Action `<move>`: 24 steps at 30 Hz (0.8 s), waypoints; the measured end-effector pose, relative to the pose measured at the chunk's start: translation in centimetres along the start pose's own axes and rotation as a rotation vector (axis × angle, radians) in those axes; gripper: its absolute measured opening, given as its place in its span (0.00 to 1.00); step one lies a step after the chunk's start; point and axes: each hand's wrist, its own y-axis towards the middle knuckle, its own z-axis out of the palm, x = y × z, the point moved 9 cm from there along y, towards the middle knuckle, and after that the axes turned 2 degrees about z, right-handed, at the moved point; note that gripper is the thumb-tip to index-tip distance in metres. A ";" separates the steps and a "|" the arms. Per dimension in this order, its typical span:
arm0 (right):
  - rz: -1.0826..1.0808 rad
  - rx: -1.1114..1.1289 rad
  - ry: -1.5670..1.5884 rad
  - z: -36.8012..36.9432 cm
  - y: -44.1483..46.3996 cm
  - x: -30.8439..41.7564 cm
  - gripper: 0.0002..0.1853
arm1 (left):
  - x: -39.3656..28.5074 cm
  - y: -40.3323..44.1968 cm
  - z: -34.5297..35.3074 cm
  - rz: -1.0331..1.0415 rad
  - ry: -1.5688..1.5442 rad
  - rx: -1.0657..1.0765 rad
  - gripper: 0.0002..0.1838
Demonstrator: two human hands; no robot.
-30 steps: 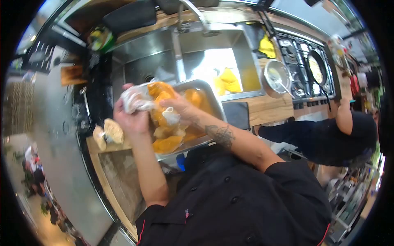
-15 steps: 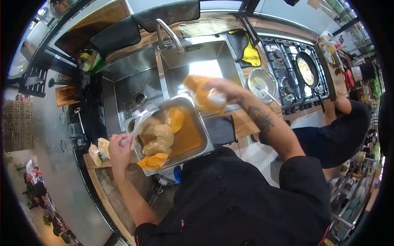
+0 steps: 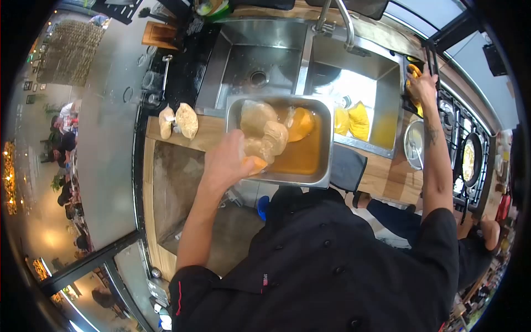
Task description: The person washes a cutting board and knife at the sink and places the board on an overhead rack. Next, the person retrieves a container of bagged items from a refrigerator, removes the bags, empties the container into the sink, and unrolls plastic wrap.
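Note:
A metal tray (image 3: pixel 327 160) of orange-brown liquid sits at the front edge of the double sink. Inside lie pale bags (image 3: pixel 274 138) and an orange bag (image 3: pixel 301 123). My left hand (image 3: pixel 225 161) is at the tray's left front corner, its fingers curled by another orange piece (image 3: pixel 254 165); its grip is partly hidden. Far to the right, my right hand (image 3: pixel 422 87) reaches past the sink with an orange item (image 3: pixel 412 73) at its fingers, beside the black and yellow cloth; how it is held is unclear. Two yellow bags (image 3: pixel 358 122) lie in the right basin.
Two tied bags of beige crumbs (image 3: pixel 187 120) sit on the wooden counter at left. A faucet (image 3: pixel 347 25) rises behind the sink. To the right are a metal pot (image 3: pixel 414 145) and a stove with a black pan (image 3: pixel 470 160). A co-worker (image 3: pixel 481 249) stands at far right.
My right hand has moved right, away from above the tray, to beyond the sink. My left hand has gone from a plastic bag to the tray's corner. The camera view has shifted.

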 end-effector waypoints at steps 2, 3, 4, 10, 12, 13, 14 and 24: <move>-0.151 -0.240 0.059 -7.0 -5.0 7.5 0.35 | 0.7 -1.1 3.1 0.029 0.120 0.212 0.33; -0.346 -0.342 0.267 -8.9 -8.0 10.9 0.29 | 1.1 -1.0 3.2 0.026 0.118 0.215 0.33; -0.474 -0.281 0.422 -10.5 -11.4 15.1 0.20 | 1.8 -0.9 4.0 -0.014 0.113 0.296 0.35; -1.170 0.221 0.175 -1.2 -31.5 31.2 0.12 | 2.8 -0.2 4.1 0.024 0.071 0.419 0.32; -1.158 0.269 0.096 0.1 -32.0 32.2 0.11 | 2.5 0.3 4.3 0.063 0.012 0.393 0.26; -1.158 0.295 0.059 0.2 -31.9 32.4 0.10 | 2.6 0.3 3.8 0.073 -0.022 0.354 0.22; -1.120 0.300 0.031 0.4 -31.2 32.2 0.10 | 2.5 0.2 3.2 0.115 -0.036 0.367 0.22; 0.067 0.896 1.294 0.5 -26.9 27.0 0.13 | 3.1 3.2 1.9 -0.416 -1.393 0.006 0.15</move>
